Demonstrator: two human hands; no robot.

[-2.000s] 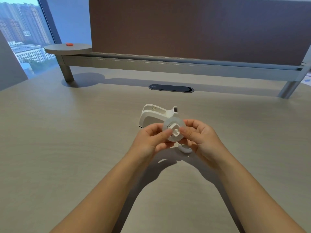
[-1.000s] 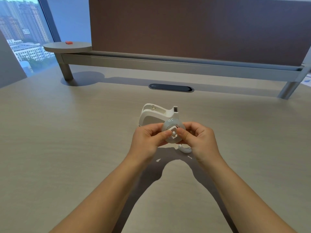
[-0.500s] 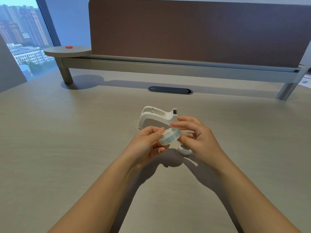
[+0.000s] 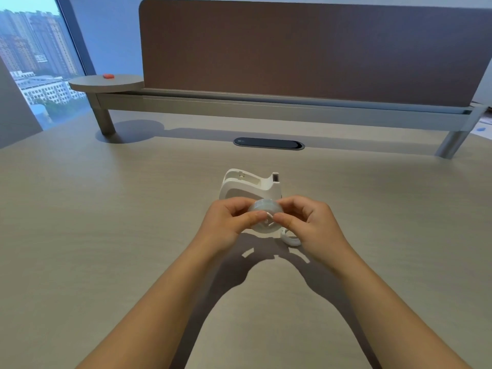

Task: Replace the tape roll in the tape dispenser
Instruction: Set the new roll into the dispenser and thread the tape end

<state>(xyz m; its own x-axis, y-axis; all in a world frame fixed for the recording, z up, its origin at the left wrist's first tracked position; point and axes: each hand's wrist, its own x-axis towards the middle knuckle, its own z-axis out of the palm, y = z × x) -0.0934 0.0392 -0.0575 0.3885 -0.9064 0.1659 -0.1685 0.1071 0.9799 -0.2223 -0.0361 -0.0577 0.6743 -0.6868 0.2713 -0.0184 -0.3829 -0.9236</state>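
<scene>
Tape roll held mid-frame betw. both hands, left hand & right hand each w/ grip pinched on it, prob. picking the tape end. Dispenser sits empty just behind on surface, ready to load.

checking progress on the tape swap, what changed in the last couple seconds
The tape roll was turned in both hands: face-on to the camera, then edge-on, now tilted back with its hub showing. The left hand and right hand kept hold throughout. The dispenser and the white ring stayed on the desk.
</scene>
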